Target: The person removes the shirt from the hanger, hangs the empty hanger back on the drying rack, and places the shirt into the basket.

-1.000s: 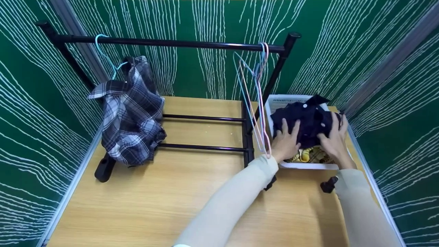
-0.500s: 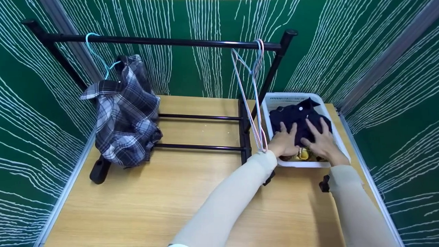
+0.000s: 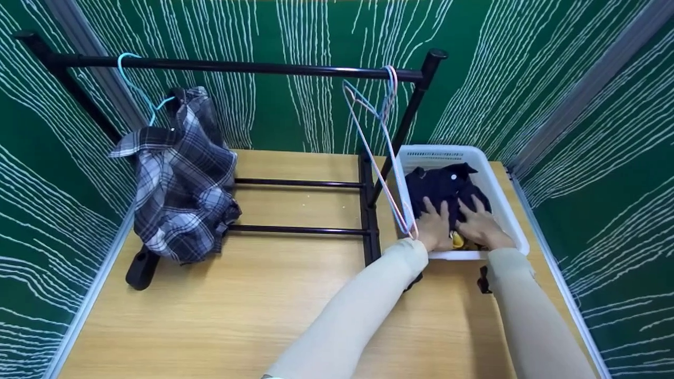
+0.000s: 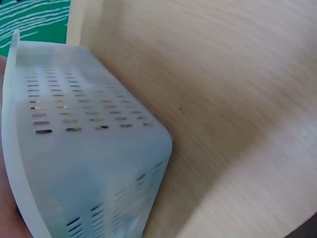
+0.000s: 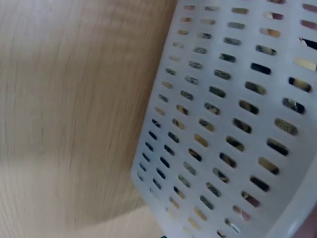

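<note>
A dark navy garment with a white button (image 3: 434, 183) lies bunched in a white plastic basket (image 3: 509, 210) at the right of the head view. My left hand (image 3: 435, 230) rests on its near left part, fingers spread. Close beside it, my right hand (image 3: 482, 227) presses on the near right part with straight fingers. Yellow patterned cloth (image 3: 457, 240) shows between the hands, under the navy garment. In the wrist views the basket's slotted wall (image 4: 74, 144) fills much of the frame, with only a sliver of hand at the edge.
A black clothes rack (image 3: 253, 67) stands left of the basket. A plaid shirt (image 3: 176, 184) hangs on a light blue hanger (image 3: 138, 90) at its left end. Blue and pink hangers (image 3: 393, 84) hang at its right end, their lower corner at my left wrist. Wooden tabletop (image 3: 253, 305) lies in front.
My right hand has moved left and nearer, from the garment's right edge onto its near part. The navy garment sits lower and flatter in the basket. The head view has shifted slightly.
</note>
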A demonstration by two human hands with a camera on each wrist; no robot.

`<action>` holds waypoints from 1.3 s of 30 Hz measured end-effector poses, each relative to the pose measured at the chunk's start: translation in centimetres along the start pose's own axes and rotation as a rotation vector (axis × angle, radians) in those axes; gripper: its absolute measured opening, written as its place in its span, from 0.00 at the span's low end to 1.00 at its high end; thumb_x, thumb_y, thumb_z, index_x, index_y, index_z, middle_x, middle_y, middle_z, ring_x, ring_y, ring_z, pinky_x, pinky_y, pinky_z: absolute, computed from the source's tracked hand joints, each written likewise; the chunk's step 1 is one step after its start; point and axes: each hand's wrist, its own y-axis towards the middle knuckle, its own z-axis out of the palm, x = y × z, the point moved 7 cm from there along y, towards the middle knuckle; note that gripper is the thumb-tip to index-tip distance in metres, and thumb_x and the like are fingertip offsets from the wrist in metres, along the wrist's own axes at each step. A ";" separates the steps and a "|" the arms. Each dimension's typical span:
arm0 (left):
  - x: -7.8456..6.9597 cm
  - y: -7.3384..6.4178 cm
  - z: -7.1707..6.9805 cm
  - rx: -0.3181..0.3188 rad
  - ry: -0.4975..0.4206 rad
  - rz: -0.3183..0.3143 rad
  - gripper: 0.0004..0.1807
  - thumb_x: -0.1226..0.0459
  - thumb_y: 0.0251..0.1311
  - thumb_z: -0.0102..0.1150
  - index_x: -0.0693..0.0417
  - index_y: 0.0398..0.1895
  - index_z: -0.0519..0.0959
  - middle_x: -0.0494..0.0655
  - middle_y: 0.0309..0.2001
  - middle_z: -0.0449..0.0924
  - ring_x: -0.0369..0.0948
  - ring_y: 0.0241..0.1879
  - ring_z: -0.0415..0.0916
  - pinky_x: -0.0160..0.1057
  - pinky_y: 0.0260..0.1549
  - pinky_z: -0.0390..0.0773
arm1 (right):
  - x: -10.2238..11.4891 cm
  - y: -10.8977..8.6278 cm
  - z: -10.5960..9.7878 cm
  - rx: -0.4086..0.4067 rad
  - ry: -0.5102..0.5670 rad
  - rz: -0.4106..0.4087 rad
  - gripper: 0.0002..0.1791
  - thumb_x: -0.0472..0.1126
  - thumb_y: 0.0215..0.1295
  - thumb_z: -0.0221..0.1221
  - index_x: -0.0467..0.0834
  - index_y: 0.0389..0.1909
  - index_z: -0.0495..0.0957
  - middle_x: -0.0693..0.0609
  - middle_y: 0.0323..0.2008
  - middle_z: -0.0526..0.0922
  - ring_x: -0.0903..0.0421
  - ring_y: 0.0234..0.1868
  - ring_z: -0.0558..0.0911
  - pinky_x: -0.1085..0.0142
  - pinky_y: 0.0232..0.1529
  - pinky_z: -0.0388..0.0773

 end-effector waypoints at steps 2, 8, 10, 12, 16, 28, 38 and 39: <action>0.0 -0.1 0.1 0.007 0.016 0.013 0.60 0.38 0.63 0.64 0.45 0.89 0.42 0.65 0.84 0.47 0.46 0.72 0.70 0.37 0.64 0.76 | 0.0 0.0 0.2 0.015 -0.004 0.005 0.40 0.51 0.82 0.42 0.32 0.83 0.43 0.22 0.81 0.31 0.18 0.79 0.38 0.25 0.74 0.44; 0.2 0.4 0.3 0.003 0.031 0.086 0.59 0.37 0.63 0.63 0.47 0.88 0.43 0.66 0.82 0.51 0.43 0.69 0.74 0.35 0.63 0.76 | -0.2 0.2 0.0 0.055 0.015 0.011 0.41 0.51 0.81 0.42 0.31 0.83 0.45 0.23 0.81 0.32 0.19 0.79 0.40 0.27 0.76 0.46; 0.1 0.6 0.2 -0.014 0.050 0.135 0.58 0.38 0.64 0.62 0.50 0.88 0.44 0.66 0.81 0.55 0.44 0.69 0.75 0.36 0.62 0.77 | -0.2 0.2 -0.3 0.067 0.014 0.012 0.40 0.50 0.81 0.42 0.30 0.83 0.46 0.24 0.81 0.31 0.20 0.79 0.40 0.28 0.76 0.45; -0.1 0.7 0.1 -0.039 0.091 0.190 0.56 0.40 0.65 0.61 0.53 0.87 0.46 0.66 0.80 0.59 0.44 0.67 0.76 0.36 0.61 0.78 | -0.4 0.2 -0.5 0.072 0.005 0.008 0.39 0.47 0.79 0.42 0.29 0.82 0.46 0.24 0.81 0.32 0.20 0.79 0.39 0.28 0.76 0.44; -0.2 0.4 -0.3 -0.095 0.157 0.271 0.53 0.39 0.66 0.60 0.57 0.85 0.53 0.66 0.74 0.69 0.45 0.63 0.80 0.36 0.58 0.81 | -0.6 0.2 -0.5 0.096 0.005 0.003 0.39 0.44 0.78 0.42 0.29 0.82 0.46 0.25 0.82 0.31 0.20 0.79 0.39 0.29 0.77 0.44; -0.1 -1.2 -0.9 -0.135 0.258 0.315 0.49 0.35 0.66 0.55 0.56 0.81 0.64 0.48 0.62 0.83 0.42 0.62 0.79 0.36 0.60 0.77 | -0.6 0.5 -0.2 0.172 0.026 0.009 0.38 0.48 0.82 0.43 0.34 0.84 0.46 0.30 0.83 0.29 0.22 0.80 0.42 0.32 0.77 0.51; 0.0 -2.2 -1.0 -0.115 0.254 0.217 0.45 0.38 0.72 0.53 0.53 0.83 0.61 0.46 0.70 0.78 0.41 0.72 0.72 0.35 0.65 0.74 | -0.7 0.5 0.2 0.156 0.036 0.043 0.38 0.48 0.83 0.43 0.36 0.85 0.45 0.32 0.84 0.27 0.22 0.80 0.39 0.30 0.77 0.48; 0.0 -2.2 -1.0 -0.112 0.262 0.213 0.44 0.39 0.72 0.53 0.52 0.83 0.61 0.44 0.70 0.78 0.41 0.73 0.71 0.35 0.66 0.73 | -0.7 0.5 0.2 0.154 0.034 0.043 0.38 0.48 0.83 0.43 0.36 0.85 0.44 0.32 0.84 0.27 0.22 0.80 0.39 0.30 0.76 0.49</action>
